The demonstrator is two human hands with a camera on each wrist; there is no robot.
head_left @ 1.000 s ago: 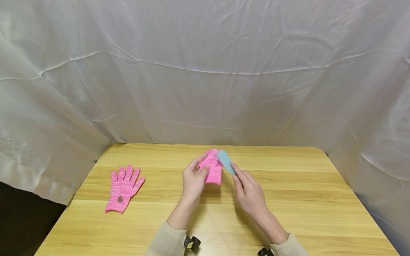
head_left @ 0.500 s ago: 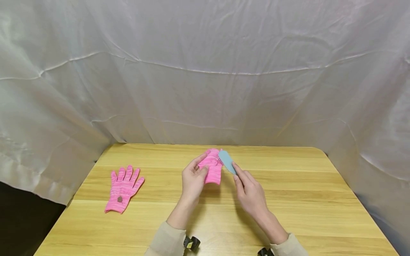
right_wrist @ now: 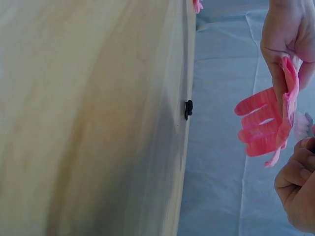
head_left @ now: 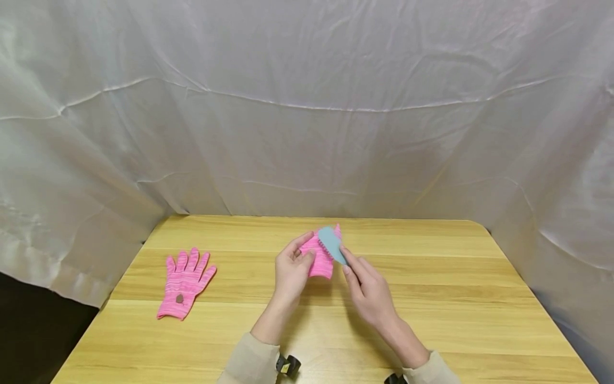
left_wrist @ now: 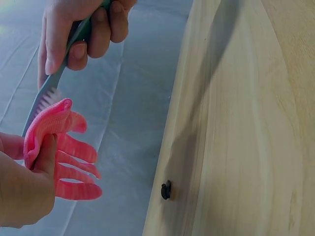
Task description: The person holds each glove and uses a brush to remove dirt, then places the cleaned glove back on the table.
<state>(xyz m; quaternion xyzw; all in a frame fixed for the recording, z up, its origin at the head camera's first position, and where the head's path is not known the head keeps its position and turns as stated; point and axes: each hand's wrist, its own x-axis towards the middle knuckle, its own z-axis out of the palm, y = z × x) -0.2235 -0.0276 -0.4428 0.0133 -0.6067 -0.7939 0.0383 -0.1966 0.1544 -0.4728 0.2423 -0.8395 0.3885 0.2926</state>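
Note:
My left hand (head_left: pixel 291 272) pinches a pink striped knit glove (head_left: pixel 321 268) by its left side, thumb on the near face, raised above the table. Its fingers dangle on the far side, as the left wrist view shows the glove fingers (left_wrist: pixel 76 189). My right hand (head_left: pixel 373 293) grips a blue-grey brush (head_left: pixel 331 241) by the handle. Pale bristles (left_wrist: pixel 47 100) face the glove, and the brush head overlaps the glove's upper right part in the head view. In the right wrist view, the brush is mostly hidden behind the right hand.
A second pink glove (head_left: pixel 192 280) lies flat at the table's left, fingers pointing away, with a brown spot (head_left: pixel 179 298) near its cuff. A small black object (left_wrist: pixel 166 190) sits near the table edge. Grey cloth (head_left: pixel 307 133) hangs behind the wooden table (head_left: pixel 455 298).
My right hand has moved the brush left and across the held glove. The glove has tilted slightly, and a pink tip now shows beyond the brush. The other glove stays put.

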